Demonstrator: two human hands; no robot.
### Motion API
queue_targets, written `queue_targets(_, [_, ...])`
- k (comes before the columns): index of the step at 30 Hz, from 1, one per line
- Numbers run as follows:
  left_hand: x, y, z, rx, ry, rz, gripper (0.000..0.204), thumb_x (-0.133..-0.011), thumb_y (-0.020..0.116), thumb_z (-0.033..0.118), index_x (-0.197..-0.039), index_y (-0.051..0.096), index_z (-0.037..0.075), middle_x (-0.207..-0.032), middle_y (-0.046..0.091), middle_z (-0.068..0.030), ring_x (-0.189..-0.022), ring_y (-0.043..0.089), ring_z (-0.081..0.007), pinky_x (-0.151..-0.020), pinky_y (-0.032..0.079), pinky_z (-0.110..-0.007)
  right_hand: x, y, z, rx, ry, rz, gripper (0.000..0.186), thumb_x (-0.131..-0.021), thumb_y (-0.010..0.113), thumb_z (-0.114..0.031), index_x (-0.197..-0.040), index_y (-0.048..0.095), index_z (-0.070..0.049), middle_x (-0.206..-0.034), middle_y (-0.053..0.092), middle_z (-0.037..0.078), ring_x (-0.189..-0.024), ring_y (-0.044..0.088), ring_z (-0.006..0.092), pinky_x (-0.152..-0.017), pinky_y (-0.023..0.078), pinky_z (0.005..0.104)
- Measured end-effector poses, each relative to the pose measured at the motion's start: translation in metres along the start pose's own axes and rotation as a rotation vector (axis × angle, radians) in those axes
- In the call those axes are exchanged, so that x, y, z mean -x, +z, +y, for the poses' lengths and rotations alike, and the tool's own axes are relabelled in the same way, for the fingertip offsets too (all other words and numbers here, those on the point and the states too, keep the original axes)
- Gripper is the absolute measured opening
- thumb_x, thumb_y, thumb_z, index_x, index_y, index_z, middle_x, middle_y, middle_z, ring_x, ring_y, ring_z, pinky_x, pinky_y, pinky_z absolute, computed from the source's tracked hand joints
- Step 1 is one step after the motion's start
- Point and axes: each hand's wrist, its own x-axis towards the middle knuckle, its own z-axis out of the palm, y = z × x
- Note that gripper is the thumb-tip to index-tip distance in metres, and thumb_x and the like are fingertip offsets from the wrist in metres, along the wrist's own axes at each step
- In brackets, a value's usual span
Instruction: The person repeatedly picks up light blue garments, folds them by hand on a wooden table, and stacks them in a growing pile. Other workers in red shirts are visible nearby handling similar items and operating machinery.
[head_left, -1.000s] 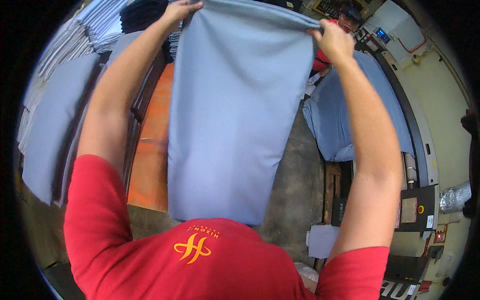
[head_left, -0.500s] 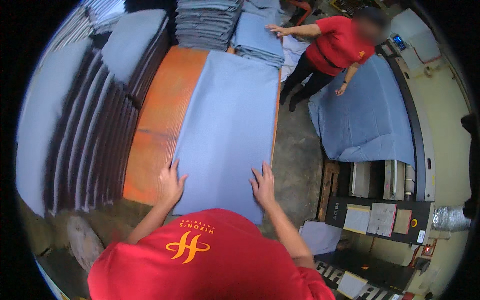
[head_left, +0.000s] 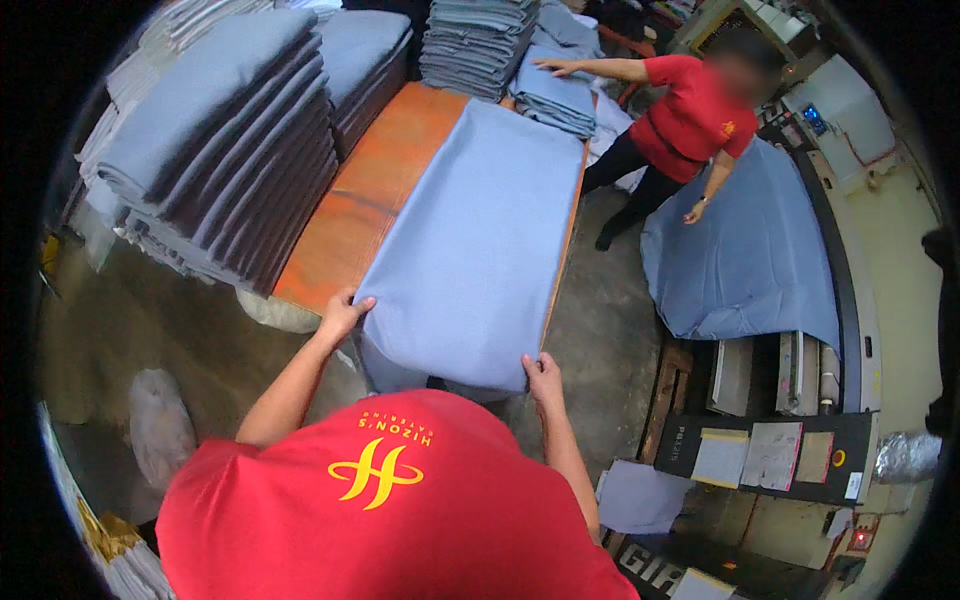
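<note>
A long folded light-blue cloth (head_left: pixel 465 240) lies along the orange table, and its near end hangs over the table's front edge. My left hand (head_left: pixel 343 314) is closed on the cloth's near left corner, thumb and fingers pinched together. At the near right corner, my right hand (head_left: pixel 543 380) grips the cloth's edge the same way. Between my hands the cloth is spread fairly flat, with soft ripples.
Tall stacks of folded blue cloths (head_left: pixel 230 120) stand on the left; more folded cloths (head_left: pixel 478 45) are at the far end. A co-worker (head_left: pixel 690 120) in red touches a pile there. Right of the table (head_left: pixel 340 225), a blue sheet (head_left: pixel 745 250) drapes over a machine.
My hands, open on the cloth before, have closed on its near corners. My view has shifted, showing more of the floor at left. The cloth's near end now hangs over the front edge.
</note>
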Motion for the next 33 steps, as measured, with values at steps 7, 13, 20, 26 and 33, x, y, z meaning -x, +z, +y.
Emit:
queue_targets(7, [0.056,-0.015,-0.015,0.396,-0.247,-0.234,0.044,-0.084,0.071,0.033,-0.112,0.062,0.0,-0.105,0.066,-0.0104,-0.096,0.061,-0.0187,-0.085,0.047,-0.031,0.06,0.017,0.036,-0.368,0.109,-0.037,0.038,-0.096,0.056,-0.029,-0.121,0.054,-0.001,-0.111,0.061,0.007,-0.101,0.055,0.0166,-0.09,0.041,0.0307])
queue_targets(13, [0.095,-0.002,-0.072,0.404,-0.16,-0.135,0.046,-0.085,0.07,0.03,-0.118,0.061,0.0,-0.106,0.066,-0.0088,-0.095,0.061,-0.0172,-0.087,0.045,-0.031,0.094,0.031,0.076,-0.573,0.149,-0.094,0.045,-0.093,0.06,-0.029,-0.125,0.053,0.002,-0.119,0.06,0.01,-0.107,0.055,0.0197,-0.096,0.04,0.0339])
queue_targets(20, [0.111,-0.014,0.038,0.165,0.206,-0.091,0.035,-0.087,0.065,0.028,-0.11,0.065,0.001,-0.097,0.066,-0.0052,-0.087,0.059,-0.0143,-0.08,0.048,-0.031,0.099,-0.033,-0.034,-0.263,-0.045,-0.025,0.049,-0.091,0.063,-0.03,-0.124,0.05,0.004,-0.117,0.059,0.013,-0.106,0.054,0.0208,-0.094,0.042,0.0367])
queue_targets(26, [0.136,-0.092,0.234,0.381,1.054,-0.017,0.046,-0.085,0.07,0.021,-0.123,0.055,0.001,-0.113,0.061,-0.005,-0.106,0.054,-0.0139,-0.095,0.042,-0.03,0.126,-0.163,-0.204,-0.902,-0.909,-0.16,0.042,-0.094,0.058,-0.031,-0.122,0.052,-0.001,-0.123,0.058,0.008,-0.112,0.052,0.0174,-0.099,0.039,0.0353])
queue_targets(33, [0.175,-0.156,0.372,0.626,0.912,0.062,0.019,-0.089,0.065,0.018,-0.101,0.064,0.004,-0.081,0.065,-0.0004,-0.072,0.062,-0.0113,-0.068,0.051,-0.026,0.187,-0.229,-0.322,-0.602,-1.1,0.084,0.031,-0.094,0.059,-0.029,-0.109,0.059,-0.002,-0.107,0.065,0.009,-0.097,0.06,0.0164,-0.089,0.045,0.0317])
